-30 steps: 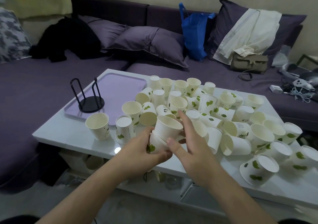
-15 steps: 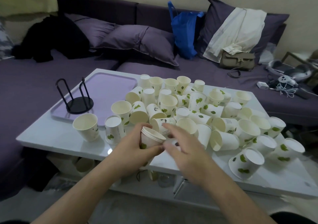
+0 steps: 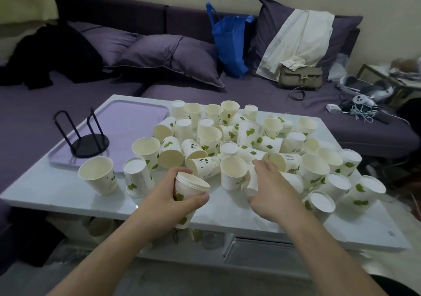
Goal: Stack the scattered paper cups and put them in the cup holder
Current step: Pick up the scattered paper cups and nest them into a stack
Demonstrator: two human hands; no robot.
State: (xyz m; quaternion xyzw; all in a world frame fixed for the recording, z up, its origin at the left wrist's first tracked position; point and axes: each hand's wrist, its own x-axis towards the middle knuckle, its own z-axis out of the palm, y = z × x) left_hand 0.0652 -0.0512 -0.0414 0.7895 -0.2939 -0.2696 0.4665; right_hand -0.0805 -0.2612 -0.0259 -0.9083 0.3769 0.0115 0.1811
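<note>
Room dim, light soft and cool with a faint violet cast; no single source visible. Glossy white table [image 3: 68, 195] shows pale reflections along its near edge, with one small bright glare spot near the front lip. Shadows under the paper cups [image 3: 209, 138] weak and diffuse. Sofa [image 3: 250, 95] and black clothing [image 3: 54, 54] lose detail in the dark tones. Wide-angle distortion: table edges and sofa back bow toward the corners. Fine grain and mild softness overall; frame edges least sharp.

Right hand [image 3: 272, 191] fingers behind a cup [image 3: 251, 182]
</note>
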